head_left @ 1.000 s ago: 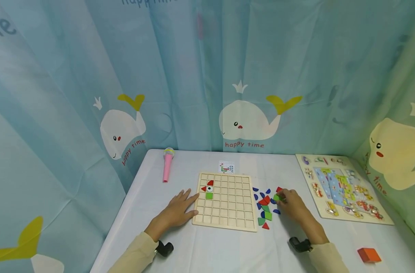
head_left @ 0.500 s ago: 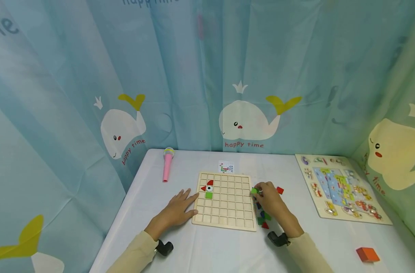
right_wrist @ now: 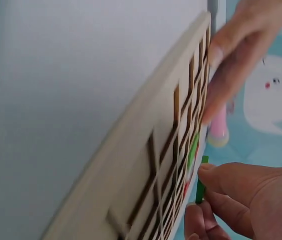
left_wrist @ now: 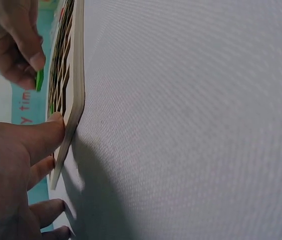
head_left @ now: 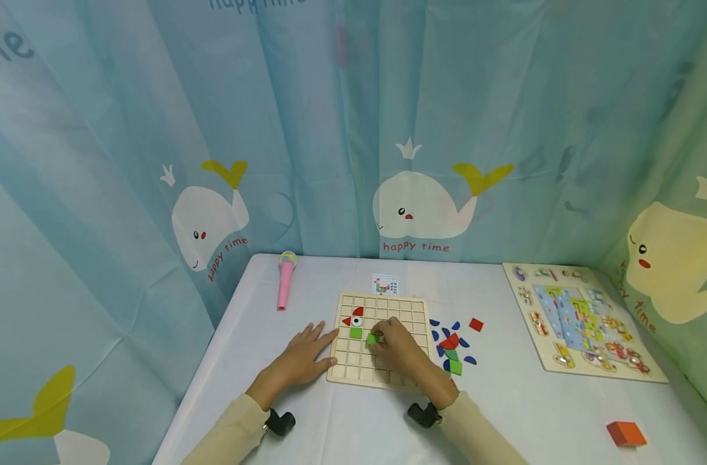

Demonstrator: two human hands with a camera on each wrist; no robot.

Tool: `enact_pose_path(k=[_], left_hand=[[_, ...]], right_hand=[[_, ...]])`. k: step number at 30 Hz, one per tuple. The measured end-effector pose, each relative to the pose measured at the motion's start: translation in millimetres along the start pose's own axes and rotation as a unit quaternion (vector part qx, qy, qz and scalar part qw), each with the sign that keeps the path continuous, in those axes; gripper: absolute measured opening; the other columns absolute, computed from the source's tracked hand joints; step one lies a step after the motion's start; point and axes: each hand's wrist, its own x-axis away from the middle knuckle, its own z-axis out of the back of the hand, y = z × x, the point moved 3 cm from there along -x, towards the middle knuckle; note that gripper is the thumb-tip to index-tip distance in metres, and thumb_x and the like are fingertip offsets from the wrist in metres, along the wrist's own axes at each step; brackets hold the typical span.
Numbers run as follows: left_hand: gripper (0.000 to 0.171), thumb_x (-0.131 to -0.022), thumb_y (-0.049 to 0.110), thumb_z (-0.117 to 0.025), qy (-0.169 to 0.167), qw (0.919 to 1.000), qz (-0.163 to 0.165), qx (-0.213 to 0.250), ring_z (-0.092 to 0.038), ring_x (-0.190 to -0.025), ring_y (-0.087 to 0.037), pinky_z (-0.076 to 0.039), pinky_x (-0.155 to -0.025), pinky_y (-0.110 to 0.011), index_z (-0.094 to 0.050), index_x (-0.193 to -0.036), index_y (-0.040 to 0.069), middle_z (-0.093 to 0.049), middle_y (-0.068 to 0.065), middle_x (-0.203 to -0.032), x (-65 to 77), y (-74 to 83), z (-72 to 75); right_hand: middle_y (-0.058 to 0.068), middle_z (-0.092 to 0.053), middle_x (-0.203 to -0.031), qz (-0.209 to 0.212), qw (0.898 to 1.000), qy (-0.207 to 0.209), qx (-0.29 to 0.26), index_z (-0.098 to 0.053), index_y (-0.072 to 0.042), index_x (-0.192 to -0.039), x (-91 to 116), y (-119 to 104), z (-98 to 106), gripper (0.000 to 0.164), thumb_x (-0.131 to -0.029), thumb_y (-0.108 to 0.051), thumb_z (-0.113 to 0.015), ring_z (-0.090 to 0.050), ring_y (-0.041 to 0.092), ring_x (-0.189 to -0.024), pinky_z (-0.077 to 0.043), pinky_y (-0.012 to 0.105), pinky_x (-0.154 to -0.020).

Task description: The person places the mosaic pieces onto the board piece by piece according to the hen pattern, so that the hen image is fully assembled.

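My right hand pinches a green square tile between thumb and fingers, close over the middle of the wooden grid board. Just left of it, another green square sits in a cell, below a white tile with an eye. A red triangle and a red quarter-round tile adjoin the eye tile. My left hand lies with fingers spread at the board's left edge; in the left wrist view its thumb rests on the rim.
Loose blue, red and green tiles lie right of the board, with a red square apart. Behind stands a small pattern card. A pink toy microphone, a picture puzzle board and an orange block are also on the table.
My right hand has carried the green square tile leftward from the loose pile to over the board. The left hand has stayed at the board's edge.
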Motion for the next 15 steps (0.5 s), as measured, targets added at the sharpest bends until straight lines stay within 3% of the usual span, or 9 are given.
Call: enact_pose_path(k=[6,15], left_hand=[[0.065,-0.106,0.044,-0.062,0.002,0.9999,-0.010,-0.001,-0.023,-0.159,-0.046,-0.023,-0.127,-0.065,-0.043,-0.163,0.020,-0.031,-0.020,-0.171,0.0,-0.5,0.7],[0.065,-0.106,0.045,-0.061,0.001,1.0000,-0.005,0.002,-0.022,-0.160,-0.045,-0.021,-0.128,-0.064,-0.042,-0.163,0.022,-0.030,-0.018,-0.172,0.7,-0.5,1.3]], right_hand=[[0.007,-0.060,-0.102,0.045,0.999,-0.011,0.025,-0.070,0.001,-0.114,1,-17,-14,0.022,-0.093,-0.004,-0.079,-0.060,0.015,-0.091,-0.059,0.035,-0.081],[0.007,-0.062,-0.102,0.063,0.997,-0.017,0.032,-0.070,-0.005,-0.106,-2,-23,-23,0.015,-0.094,-0.002,-0.078,-0.059,0.017,-0.091,-0.059,0.035,-0.081]])
